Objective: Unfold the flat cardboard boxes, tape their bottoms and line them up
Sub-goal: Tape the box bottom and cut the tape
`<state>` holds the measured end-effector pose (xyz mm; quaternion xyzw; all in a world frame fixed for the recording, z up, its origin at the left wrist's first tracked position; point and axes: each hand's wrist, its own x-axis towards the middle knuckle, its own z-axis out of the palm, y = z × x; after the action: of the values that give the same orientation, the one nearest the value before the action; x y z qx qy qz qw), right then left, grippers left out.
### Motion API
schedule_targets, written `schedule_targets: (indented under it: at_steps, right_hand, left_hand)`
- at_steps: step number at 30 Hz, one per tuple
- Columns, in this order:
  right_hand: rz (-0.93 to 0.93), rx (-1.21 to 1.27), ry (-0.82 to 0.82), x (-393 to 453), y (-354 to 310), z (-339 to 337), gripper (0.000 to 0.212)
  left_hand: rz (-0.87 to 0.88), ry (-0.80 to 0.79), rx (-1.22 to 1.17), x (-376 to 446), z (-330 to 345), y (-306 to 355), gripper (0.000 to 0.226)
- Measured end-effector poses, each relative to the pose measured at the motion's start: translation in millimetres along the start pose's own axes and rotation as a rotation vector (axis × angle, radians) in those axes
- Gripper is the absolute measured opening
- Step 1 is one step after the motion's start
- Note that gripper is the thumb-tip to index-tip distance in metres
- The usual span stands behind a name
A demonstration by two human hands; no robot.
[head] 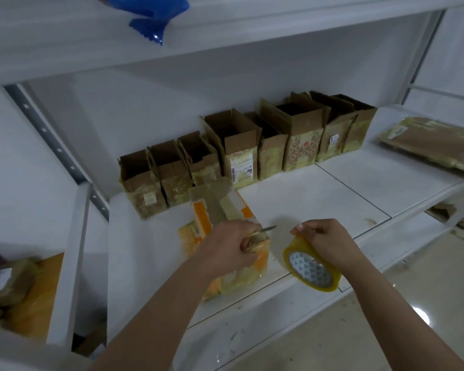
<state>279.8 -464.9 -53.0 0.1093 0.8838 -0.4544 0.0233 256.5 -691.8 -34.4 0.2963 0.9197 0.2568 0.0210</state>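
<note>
Head view: left hand [232, 246] grips scissors [263, 231], blades pointing right, over the orange-marked box [220, 212], whose long axis runs from shelf [332, 188] front edge backward. Right hand [324, 241] pinches tape roll [312, 266].

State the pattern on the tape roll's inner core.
Grey and white triangles on the yellowish tape roll's inner core, seen in the head view.
</note>
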Motion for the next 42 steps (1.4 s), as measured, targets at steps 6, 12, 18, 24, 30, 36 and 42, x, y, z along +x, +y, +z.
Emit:
schedule_targets:
  at_steps: [6, 12, 18, 24, 30, 36, 42]
  right_hand:
    - [-0.075, 0.103, -0.053, 1, -26, 11, 0.028]
    - [-0.195, 0.156, -0.175, -7, -57, 15, 0.024]
    - [-0.271, 0.138, -0.177, -19, -77, 11, 0.02]
    - [-0.321, 0.098, -0.197, -29, -82, 8, 0.028]
    - [-0.238, 0.092, -0.186, -32, -81, 10, 0.015]
    - [-0.063, 0.408, -0.264, -32, -80, -3, 0.054]
    - [-0.078, 0.463, -0.307, -25, -71, -16, 0.055]
  left_hand:
    - [0.098, -0.124, -0.065, -24, -35, -35, 0.047]
    - [-0.126, -0.02, -0.227, -43, -32, -47, 0.046]
    - [-0.412, 0.455, -0.612, -33, -36, -3, 0.046]
    - [-0.34, 0.364, -0.812, -20, -20, 34, 0.035]
    - [-0.249, 0.508, -0.44, -22, -13, 30, 0.024]
    - [-0.338, 0.522, -0.274, -29, -23, 8, 0.024]
    - [-0.488, 0.611, -0.454, -56, -38, -21, 0.025]
